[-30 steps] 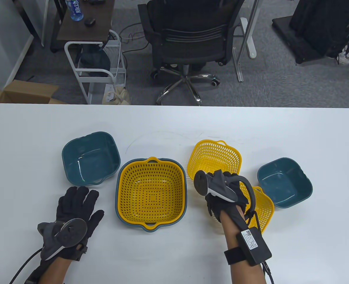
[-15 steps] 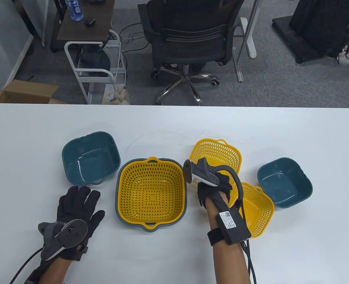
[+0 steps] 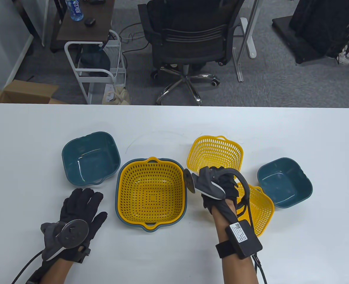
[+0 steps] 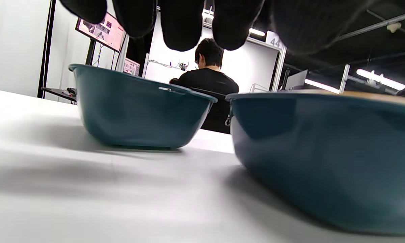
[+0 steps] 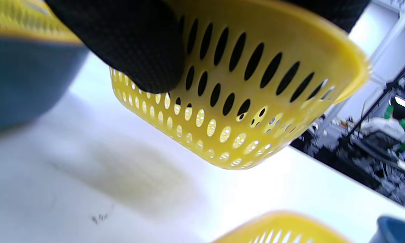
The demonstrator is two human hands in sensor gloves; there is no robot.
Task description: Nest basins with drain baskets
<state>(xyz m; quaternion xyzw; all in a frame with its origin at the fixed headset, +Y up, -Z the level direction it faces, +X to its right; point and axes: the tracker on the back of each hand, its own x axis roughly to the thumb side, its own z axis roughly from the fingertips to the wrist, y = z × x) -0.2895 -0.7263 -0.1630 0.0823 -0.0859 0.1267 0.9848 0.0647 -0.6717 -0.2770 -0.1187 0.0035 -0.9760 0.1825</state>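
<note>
**Light, springy basket gripped at its near rim**

The right hand (image 3: 218, 185) holds the far basket (image 3: 215, 152) by its near rim; in the right wrist view a gloved finger lies over the slotted wall (image 5: 243, 87) and the basket hangs tilted, clear of the desk (image 5: 128, 189) with a shadow under it. This basket sits just right of the big nested pair (image 3: 150, 192), the large yellow basket already seated in its blue basin, which serves as landmark here. A second small basket (image 3: 258, 208) lies right of the pair, partly under the wrist, and a small blue basin (image 3: 284, 182) stands further right. Another basin (image 3: 90, 156) stands left of the pair, a little beyond it.

The left hand (image 3: 76, 219) rests flat on the desk left of the pair, fingers (image 3: 82, 199) spread wide, holding nothing.

The basket looks like thin perforated plastic: probably very light, somewhat springy, and not fragile. A one-sided rim grip will likely let it tilt and swing, so a firm pinch across the rim, or at the small loop handle (image 3: 220, 138), should steady it. The smooth basins may slide when a basket is pressed in; bracing one with the free hand would help.
</note>
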